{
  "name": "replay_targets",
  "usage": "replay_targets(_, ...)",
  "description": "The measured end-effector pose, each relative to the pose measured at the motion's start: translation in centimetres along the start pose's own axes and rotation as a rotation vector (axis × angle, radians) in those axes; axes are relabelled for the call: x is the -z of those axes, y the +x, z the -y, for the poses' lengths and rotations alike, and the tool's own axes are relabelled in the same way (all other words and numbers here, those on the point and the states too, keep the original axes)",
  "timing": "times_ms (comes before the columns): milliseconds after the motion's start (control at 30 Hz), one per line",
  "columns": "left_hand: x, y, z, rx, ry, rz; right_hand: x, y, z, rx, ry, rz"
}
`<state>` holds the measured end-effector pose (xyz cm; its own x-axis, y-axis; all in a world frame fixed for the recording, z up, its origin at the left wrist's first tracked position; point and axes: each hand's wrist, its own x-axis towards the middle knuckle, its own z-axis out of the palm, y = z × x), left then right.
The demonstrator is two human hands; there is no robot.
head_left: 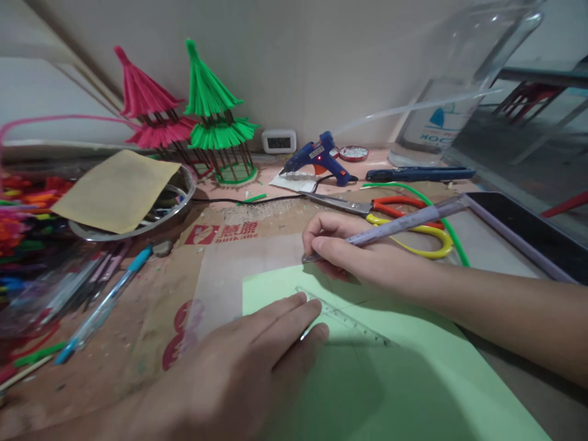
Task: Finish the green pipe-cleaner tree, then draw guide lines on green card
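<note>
left hand (257, 361) fingers flat, pinning clear plastic ruler (349, 320) on pale green paper sheet (413, 367) | right hand (362, 257) fingers gripping lilac pen (413, 219) | we risk the ruler sliding under our fingertips, skewing the line

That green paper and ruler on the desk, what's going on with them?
A person is working at a cluttered craft desk. The left hand presses a clear ruler flat on the light green paper. The right hand holds a pen with its tip at the ruler's far end. Scissors and a blue glue gun lie behind, with two small pink and green pavilion models by the wall.
</note>
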<state>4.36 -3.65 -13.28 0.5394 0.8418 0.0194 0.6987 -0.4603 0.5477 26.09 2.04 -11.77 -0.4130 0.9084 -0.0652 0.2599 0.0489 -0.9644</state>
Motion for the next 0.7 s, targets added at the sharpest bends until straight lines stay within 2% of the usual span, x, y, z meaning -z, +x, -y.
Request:
replay_targets(333,0.04,-0.40,0.45,-0.032,0.038,0.006,-0.09,0.15,0.47,0.006,0.017,0.006)
replay_targets(567,-0.19,0.16,0.04,0.054,0.111,0.053,0.01,0.17,0.16,0.008,0.024,0.019)
replay_targets(700,-0.27,-0.09,0.48,0.004,0.085,0.037,0.03,0.15,0.13,-0.002,0.027,0.023)
